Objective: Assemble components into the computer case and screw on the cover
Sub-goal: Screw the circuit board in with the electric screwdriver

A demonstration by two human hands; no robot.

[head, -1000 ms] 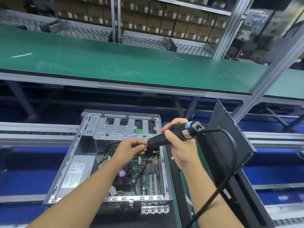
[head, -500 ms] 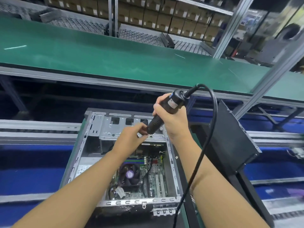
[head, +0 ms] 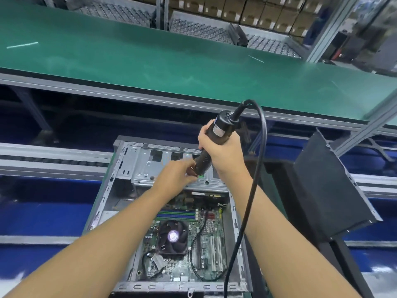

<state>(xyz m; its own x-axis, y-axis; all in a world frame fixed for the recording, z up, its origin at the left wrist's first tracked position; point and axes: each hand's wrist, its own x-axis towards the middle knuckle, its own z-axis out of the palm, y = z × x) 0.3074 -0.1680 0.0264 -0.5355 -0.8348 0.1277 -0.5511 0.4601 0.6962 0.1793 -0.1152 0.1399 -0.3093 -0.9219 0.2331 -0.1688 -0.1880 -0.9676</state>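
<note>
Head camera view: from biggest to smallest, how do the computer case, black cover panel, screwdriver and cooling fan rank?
Largest: computer case.
Next: black cover panel.
Unranked: electric screwdriver and cooling fan look alike in size. The screwdriver is nearer the camera and partly covered by the right hand.

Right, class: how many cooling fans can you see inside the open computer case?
1. The cooling fan sits on the motherboard, near the middle of the computer case. Others may be hidden under the arms or the drive cage.
</note>
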